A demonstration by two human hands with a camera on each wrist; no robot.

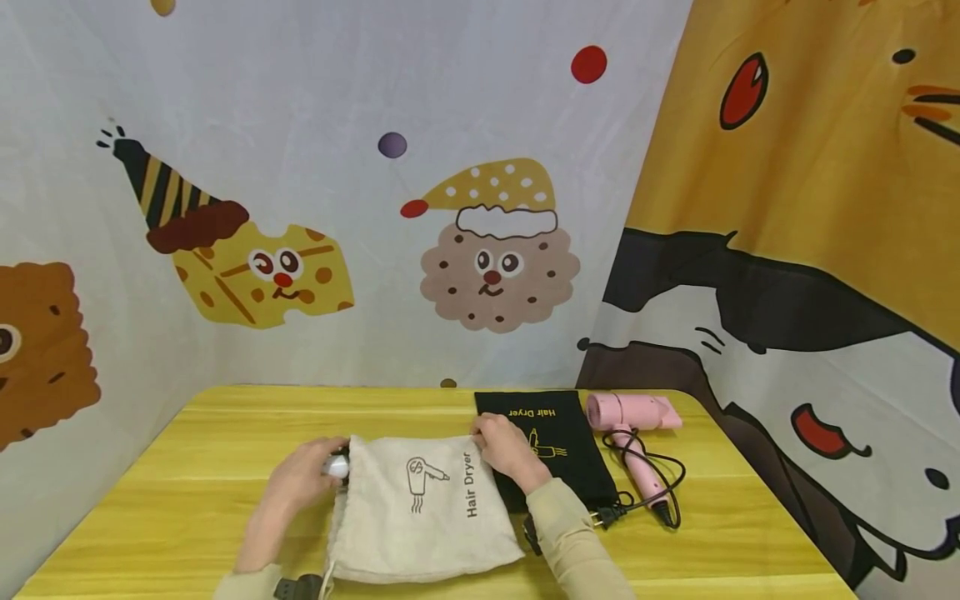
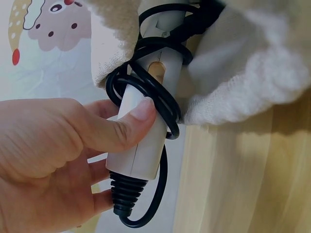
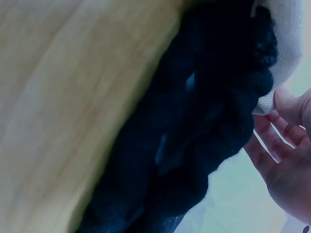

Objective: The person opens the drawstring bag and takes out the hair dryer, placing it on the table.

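A cream drawstring bag (image 1: 397,542) printed "Hair Dryer" lies flat in the middle of the table, its mouth to the left. Out of that mouth sticks the white handle of a hair dryer (image 2: 130,160), with its black cord (image 2: 155,92) looped round it; the rest is hidden inside the cloth. My left hand (image 1: 298,477) grips this handle, thumb across the front and fingers behind. At the bag's far right corner, my right hand (image 1: 507,446) pinches the cloth between thumb and fingers, as the right wrist view also shows.
Beside my right hand lies a black "Hair Dryer" bag (image 1: 581,471), partly under my forearm. Further right rests a pink hair dryer (image 1: 633,412) with its black cord and plug (image 1: 611,515). Printed curtains hang behind the wooden table (image 1: 300,411).
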